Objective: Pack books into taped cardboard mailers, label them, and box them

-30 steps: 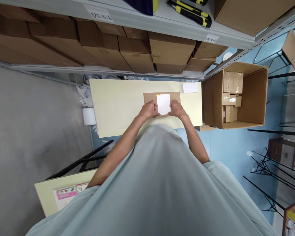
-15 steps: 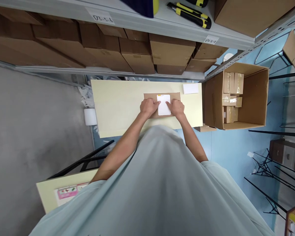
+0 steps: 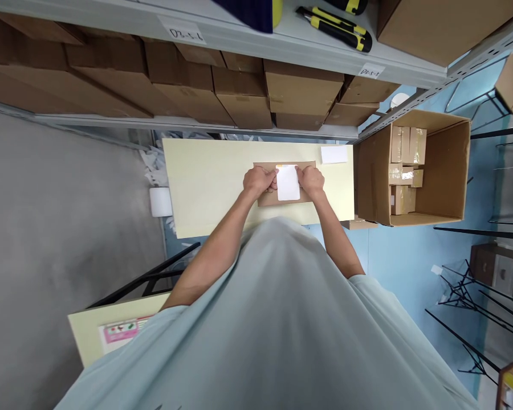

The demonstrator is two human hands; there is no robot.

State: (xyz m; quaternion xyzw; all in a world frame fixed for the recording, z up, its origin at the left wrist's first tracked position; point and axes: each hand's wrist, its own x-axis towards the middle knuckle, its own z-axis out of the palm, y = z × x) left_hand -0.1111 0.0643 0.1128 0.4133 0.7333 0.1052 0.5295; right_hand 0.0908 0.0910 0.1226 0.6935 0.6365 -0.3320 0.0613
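Observation:
A white label [image 3: 288, 185] with rounded corners and a small orange mark at its top edge lies over a flat brown cardboard piece [image 3: 267, 198], which may be a box. My left hand [image 3: 259, 180] has its fingers curled in a pinch at the label's upper left edge. At the upper right edge, my right hand [image 3: 311, 181] is closed in the same way, thumb and finger on the label. Both hands rest above the cardboard and cover its ends. Whether the label touches the cardboard all over, I cannot tell.
The pale yellow table [image 3: 209, 182] also bears a white paper slip [image 3: 334, 154]. To the right stands an open carton [image 3: 444, 171] with several small boxes [image 3: 406, 145] inside. Overhead, a metal shelf [image 3: 239, 42] holds cardboard boxes and a yellow-black utility knife [image 3: 337, 28].
My thumbs have drawn back from the label's face to its upper side edges, and the hands sit slightly higher on it. The view has shifted a little.

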